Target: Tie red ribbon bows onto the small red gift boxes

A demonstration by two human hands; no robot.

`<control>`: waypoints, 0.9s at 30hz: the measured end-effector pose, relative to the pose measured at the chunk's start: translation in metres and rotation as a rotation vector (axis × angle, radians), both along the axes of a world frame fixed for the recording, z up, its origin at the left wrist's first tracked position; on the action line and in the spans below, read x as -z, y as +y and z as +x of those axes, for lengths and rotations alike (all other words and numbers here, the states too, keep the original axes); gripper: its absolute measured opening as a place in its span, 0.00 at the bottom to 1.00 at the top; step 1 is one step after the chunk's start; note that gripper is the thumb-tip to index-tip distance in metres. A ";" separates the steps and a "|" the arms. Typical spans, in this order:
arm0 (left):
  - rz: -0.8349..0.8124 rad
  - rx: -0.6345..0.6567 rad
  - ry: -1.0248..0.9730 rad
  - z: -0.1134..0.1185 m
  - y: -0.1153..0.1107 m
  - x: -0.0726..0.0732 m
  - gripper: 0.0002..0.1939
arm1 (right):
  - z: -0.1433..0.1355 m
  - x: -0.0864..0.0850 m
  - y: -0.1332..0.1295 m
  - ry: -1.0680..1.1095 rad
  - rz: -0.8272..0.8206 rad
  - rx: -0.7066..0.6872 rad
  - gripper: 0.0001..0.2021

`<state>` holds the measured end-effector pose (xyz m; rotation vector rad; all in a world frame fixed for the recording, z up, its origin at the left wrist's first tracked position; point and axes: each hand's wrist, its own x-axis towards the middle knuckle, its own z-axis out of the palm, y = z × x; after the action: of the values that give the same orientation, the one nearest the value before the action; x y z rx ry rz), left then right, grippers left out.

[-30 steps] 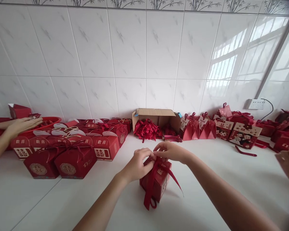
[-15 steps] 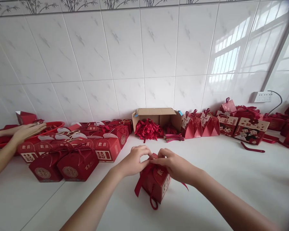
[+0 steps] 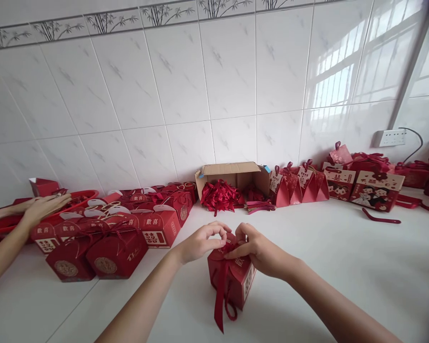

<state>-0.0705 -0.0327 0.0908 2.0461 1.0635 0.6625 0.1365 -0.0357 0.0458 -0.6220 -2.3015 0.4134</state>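
Observation:
A small red gift box (image 3: 246,286) with gold print stands in front of me on the white table. A dark red ribbon (image 3: 220,300) is gathered at the top of the box, and one tail hangs down its front. At the lower front a twisted red cord handle (image 3: 230,309) forms a loop. My left hand (image 3: 203,242) curls thumb and fingertips into a pinch at the ribbon from the left. From the right, my right hand (image 3: 262,248) presses its fingers on the ribbon at the lid. The exact grip is partly hidden behind the fingers.
Several filled red boxes (image 3: 116,257) stand at left. Beyond them another person's hands (image 3: 39,209) work over a red basin (image 3: 89,194). A cardboard box (image 3: 232,168) of ribbon bows (image 3: 219,195) sits by the tiled wall, with patterned boxes (image 3: 377,190) and a loose strap (image 3: 381,218) at right.
The ribbon tail on the left has swung to the front of the box and hangs lower. My left fingers have pulled slightly away from my right ones. The view has tilted a little.

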 end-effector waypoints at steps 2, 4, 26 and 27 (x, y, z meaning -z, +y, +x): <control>-0.074 -0.006 -0.032 0.003 0.001 0.005 0.07 | -0.001 0.002 0.001 0.022 0.004 -0.004 0.22; -0.080 -0.027 -0.028 0.004 0.002 0.010 0.09 | -0.002 0.003 0.001 0.041 0.016 -0.003 0.22; -0.065 -0.146 -0.272 0.027 -0.009 0.020 0.17 | -0.005 0.013 0.002 0.097 0.104 0.017 0.21; -0.078 -0.148 -0.285 0.027 -0.009 0.021 0.17 | -0.005 0.013 0.002 0.099 0.096 0.013 0.21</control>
<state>-0.0433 -0.0419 0.0696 1.7546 1.0601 0.9424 0.1315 -0.0334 0.0328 -0.5564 -2.2080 0.3177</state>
